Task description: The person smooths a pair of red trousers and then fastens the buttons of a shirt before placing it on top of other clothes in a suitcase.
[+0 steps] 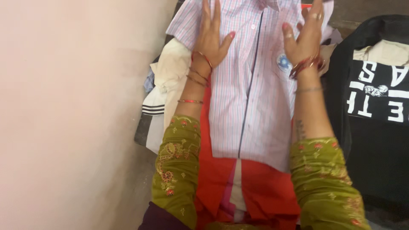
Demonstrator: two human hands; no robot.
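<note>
A pink-and-white striped button shirt (251,98) with a round blue badge on its chest lies spread out in front of me, over a red cloth (260,191). My left hand (211,40) presses flat on the shirt's left shoulder, fingers apart. Over the shirt's right chest near the badge, my right hand (303,36) is raised with fingers spread and holds nothing. Both wrists carry red bangles, and green embroidered sleeves cover my forearms.
A pale pink wall (72,106) fills the left side. Cream and striped garments (168,85) lie bunched under the shirt's left edge. A black T-shirt (375,110) with white print lies to the right.
</note>
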